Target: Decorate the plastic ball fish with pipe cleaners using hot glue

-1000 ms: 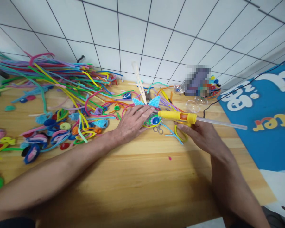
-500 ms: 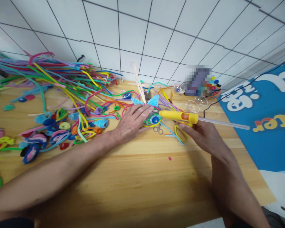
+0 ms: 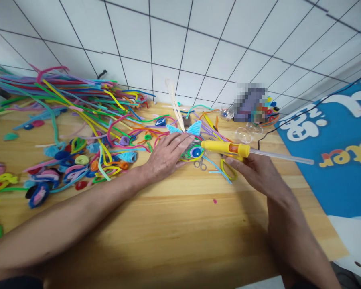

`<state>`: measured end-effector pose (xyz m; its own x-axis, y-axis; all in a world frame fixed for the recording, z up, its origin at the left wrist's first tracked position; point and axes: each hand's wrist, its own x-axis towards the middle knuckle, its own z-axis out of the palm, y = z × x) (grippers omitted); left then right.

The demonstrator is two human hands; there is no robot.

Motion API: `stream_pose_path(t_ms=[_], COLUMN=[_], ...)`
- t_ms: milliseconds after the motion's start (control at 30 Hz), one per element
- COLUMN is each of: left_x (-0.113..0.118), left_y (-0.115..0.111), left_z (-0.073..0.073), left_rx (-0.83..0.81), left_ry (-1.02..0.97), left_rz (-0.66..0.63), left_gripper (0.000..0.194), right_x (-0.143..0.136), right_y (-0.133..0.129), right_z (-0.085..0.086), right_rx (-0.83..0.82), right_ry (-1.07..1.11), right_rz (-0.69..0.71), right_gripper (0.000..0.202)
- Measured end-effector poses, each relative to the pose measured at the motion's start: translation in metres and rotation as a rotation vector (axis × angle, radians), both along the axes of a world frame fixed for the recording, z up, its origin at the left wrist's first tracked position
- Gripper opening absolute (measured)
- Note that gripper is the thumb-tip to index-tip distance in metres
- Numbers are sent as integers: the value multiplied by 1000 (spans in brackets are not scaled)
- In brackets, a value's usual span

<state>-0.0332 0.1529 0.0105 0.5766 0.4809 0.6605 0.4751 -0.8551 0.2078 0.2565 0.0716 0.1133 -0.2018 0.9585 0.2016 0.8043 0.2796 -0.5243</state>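
Observation:
My left hand (image 3: 170, 152) is wrapped over a round, colourful pipe-cleaner piece (image 3: 186, 154) that has a blue eye (image 3: 195, 152) and two light-blue pointed ears (image 3: 194, 128). My right hand (image 3: 252, 166) is closed round the handle of a yellow glue gun (image 3: 225, 147). A clear glue stick (image 3: 282, 155) sticks out of its back end. The gun's nozzle end is at the right side of the piece, near the eye. Whether the nozzle touches it I cannot tell.
Bundled pipe cleaners (image 3: 78, 86) lie at the back left, with coiled pieces (image 3: 74, 170) before them. Small scissors (image 3: 200, 163) lie beside the piece. Clear plastic balls (image 3: 243, 135) and a black cord (image 3: 313, 107) are at the right, near a blue printed sheet (image 3: 327, 176).

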Motion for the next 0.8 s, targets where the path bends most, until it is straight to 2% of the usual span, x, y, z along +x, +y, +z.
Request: stream_pose_path(t_ms=[233, 533, 800], left_x=[1, 0, -1], left_y=[1, 0, 1], left_z=[-1, -1, -2], left_rx=[48, 55, 44], left_ry=[3, -1, 14], left_rz=[2, 2, 1], left_gripper=[76, 78, 78], right_x=[-2, 1, -4], right_y=[0, -2, 1], right_z=[0, 9, 8], right_rx=[-27, -70, -32], right_ry=[13, 34, 28], right_rz=[0, -40, 6], right_gripper=[39, 40, 38])
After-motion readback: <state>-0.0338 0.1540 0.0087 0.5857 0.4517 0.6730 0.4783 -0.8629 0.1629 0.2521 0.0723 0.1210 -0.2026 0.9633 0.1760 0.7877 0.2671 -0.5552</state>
